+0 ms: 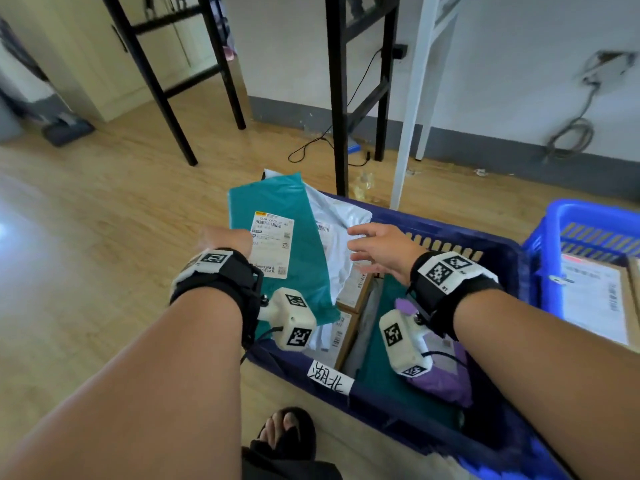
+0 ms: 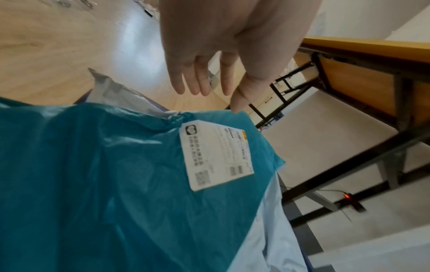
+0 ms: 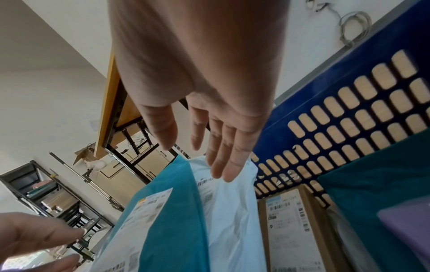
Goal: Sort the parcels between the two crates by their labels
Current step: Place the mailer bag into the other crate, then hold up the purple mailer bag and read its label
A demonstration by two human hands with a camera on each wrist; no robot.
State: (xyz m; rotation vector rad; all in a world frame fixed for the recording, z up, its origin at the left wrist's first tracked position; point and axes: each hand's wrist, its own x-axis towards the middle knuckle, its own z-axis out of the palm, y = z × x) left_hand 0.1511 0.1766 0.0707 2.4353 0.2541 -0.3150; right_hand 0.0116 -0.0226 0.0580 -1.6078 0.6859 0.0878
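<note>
A teal parcel [image 1: 277, 209] with a white label leans upright at the far left corner of the dark blue crate [image 1: 450, 233]. A white parcel [image 1: 339, 216] stands behind it. My left hand [image 1: 228, 237] is at the teal parcel's left edge, fingers straight; in the left wrist view only the thumb tip [image 2: 237, 108] meets the teal parcel [image 2: 116, 165]. My right hand [image 1: 367, 244] hovers spread over the white parcel [image 3: 230, 211] and holds nothing. Cardboard boxes [image 1: 353, 292], another teal parcel [image 1: 381, 368] and a purple parcel [image 1: 446, 379] lie in this crate.
A lighter blue crate [image 1: 588, 216] at the right holds a labelled cardboard box [image 1: 595, 299]. A handwritten tag [image 1: 330, 377] is on the dark crate's near rim. Black table legs [image 1: 337, 98] and a white leg [image 1: 412, 109] stand behind. My sandalled foot [image 1: 287, 431] is near the crate.
</note>
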